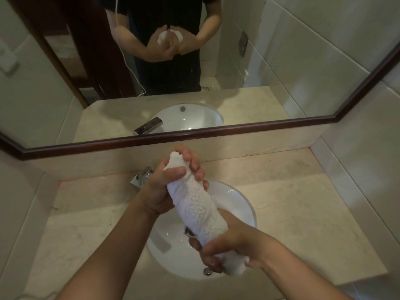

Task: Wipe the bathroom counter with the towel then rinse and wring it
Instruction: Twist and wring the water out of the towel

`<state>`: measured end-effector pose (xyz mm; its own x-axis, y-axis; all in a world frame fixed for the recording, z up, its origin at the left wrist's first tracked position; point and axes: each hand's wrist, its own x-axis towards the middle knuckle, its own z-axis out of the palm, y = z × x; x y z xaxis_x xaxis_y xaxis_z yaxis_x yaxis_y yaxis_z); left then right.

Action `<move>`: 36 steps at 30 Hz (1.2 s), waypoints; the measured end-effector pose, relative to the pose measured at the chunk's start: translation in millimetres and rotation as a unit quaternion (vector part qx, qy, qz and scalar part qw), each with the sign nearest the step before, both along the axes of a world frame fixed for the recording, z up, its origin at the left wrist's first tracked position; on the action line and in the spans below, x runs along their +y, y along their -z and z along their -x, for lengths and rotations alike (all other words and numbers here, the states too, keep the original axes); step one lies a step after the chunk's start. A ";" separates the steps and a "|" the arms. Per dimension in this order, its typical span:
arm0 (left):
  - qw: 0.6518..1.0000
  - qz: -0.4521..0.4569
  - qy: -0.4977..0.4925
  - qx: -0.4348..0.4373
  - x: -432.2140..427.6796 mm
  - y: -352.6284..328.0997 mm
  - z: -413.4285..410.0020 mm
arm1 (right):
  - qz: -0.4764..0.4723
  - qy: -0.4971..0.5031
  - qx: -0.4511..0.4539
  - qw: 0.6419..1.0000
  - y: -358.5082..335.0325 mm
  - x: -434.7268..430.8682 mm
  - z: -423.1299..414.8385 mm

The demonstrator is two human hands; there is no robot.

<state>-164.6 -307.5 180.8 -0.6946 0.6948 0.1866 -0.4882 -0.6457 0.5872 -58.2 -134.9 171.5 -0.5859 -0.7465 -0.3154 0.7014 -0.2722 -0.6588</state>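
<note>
Your left hand (164, 187) curled round the far end of the towel (194, 208), and your right hand (229, 245) gripped the near end. The white, fluffy roll ran lengthwise from the mirror (238, 131) side back towards you, held above the round white sink (249, 204) set in a beige stone counter (303, 202).

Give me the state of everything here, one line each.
sink: not filled, wet glints.
faucet: partly hidden, no stream visible.
towel: rolled into a thick rope, held over the sink.
left hand: grips the towel's far end.
right hand: grips its near end.
</note>
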 end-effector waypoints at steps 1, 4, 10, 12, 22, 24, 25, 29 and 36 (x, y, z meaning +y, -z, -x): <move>1.000 0.022 -0.018 0.001 -0.4 -1.7 -1.0 | -0.036 0.015 0.011 0.999 -4.4 -1.3 0.0; 0.985 0.143 -0.087 0.029 -1.6 -7.5 -5.6 | -0.124 0.049 0.040 0.990 -12.1 -9.2 -0.2; 0.885 0.391 -0.208 0.142 -4.6 -7.6 -19.6 | -0.265 0.102 0.105 0.953 11.9 -28.1 1.8; 0.852 0.438 -0.246 0.148 -1.8 -0.9 -21.8 | -0.286 0.129 0.112 0.943 27.8 -32.8 4.9; 0.732 0.569 -0.366 0.078 20.4 51.7 -24.4 | -0.462 0.208 0.125 0.853 100.0 -58.0 11.8; 0.724 0.585 -0.361 0.059 22.4 56.0 -25.4 | -0.494 0.211 0.139 0.832 106.0 -60.5 10.0; 0.723 0.589 -0.357 0.052 23.8 57.6 -26.4 | -0.504 0.207 0.138 0.827 106.8 -60.8 8.0; 0.749 0.570 -0.336 0.041 27.3 48.8 -32.2 | -0.471 0.190 0.111 0.854 94.1 -56.5 -5.5; 0.933 0.339 -0.123 -0.010 -7.5 20.9 -12.7 | -0.267 0.131 -0.023 0.954 20.0 -28.1 -13.9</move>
